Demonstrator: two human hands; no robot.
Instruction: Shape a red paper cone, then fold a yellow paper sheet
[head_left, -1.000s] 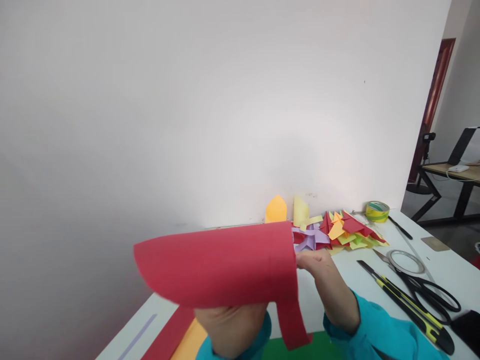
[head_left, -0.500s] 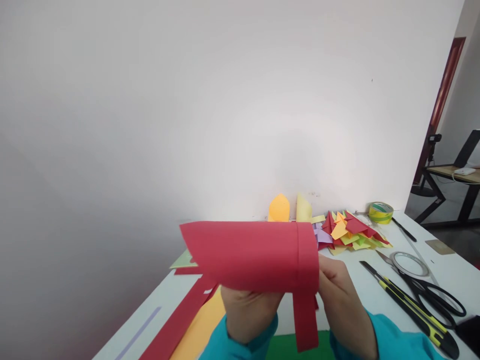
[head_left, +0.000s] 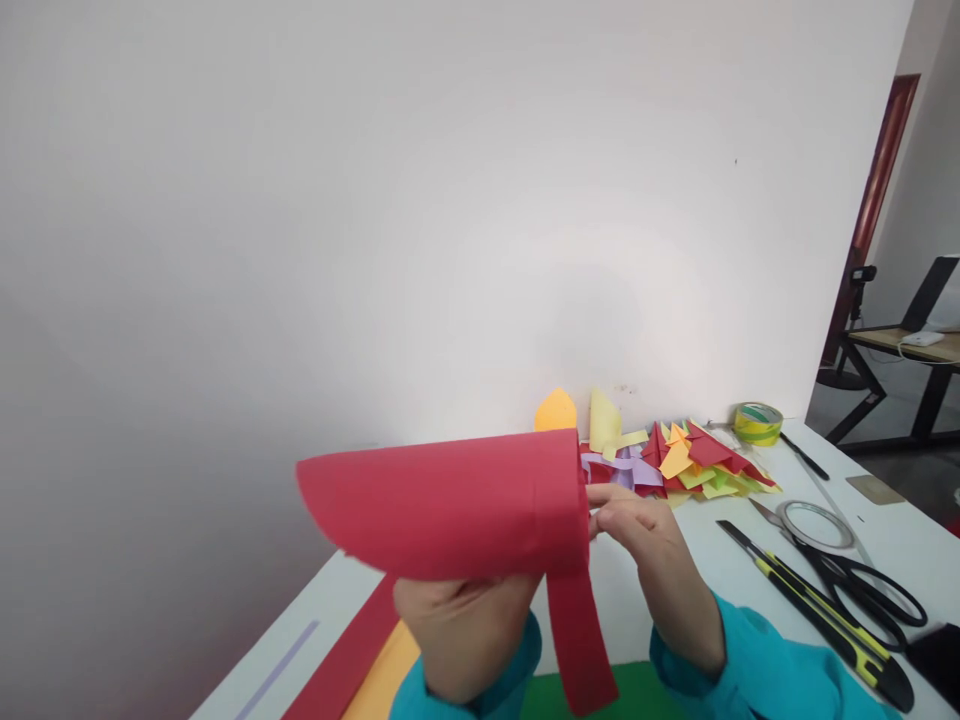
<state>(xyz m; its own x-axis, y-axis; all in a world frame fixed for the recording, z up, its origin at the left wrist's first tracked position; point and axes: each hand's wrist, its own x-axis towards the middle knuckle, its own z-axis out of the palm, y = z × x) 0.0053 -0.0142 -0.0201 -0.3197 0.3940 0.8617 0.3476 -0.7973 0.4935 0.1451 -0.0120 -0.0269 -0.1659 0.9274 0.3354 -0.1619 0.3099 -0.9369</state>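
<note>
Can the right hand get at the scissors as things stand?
Probably yes: the scissors lie to the right of the right hand, handles in plain view. The knife lies between but flat, so the hand could likely pass over it after leaving the edge of the red paper.

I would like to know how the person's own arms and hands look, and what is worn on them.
The left turquoise fabric sleeve and the matching right turquoise sleeve are long, creased and without visible print. The left hand and right hand wear no gloves; no ring or watch shows, though parts are hidden.
</note>
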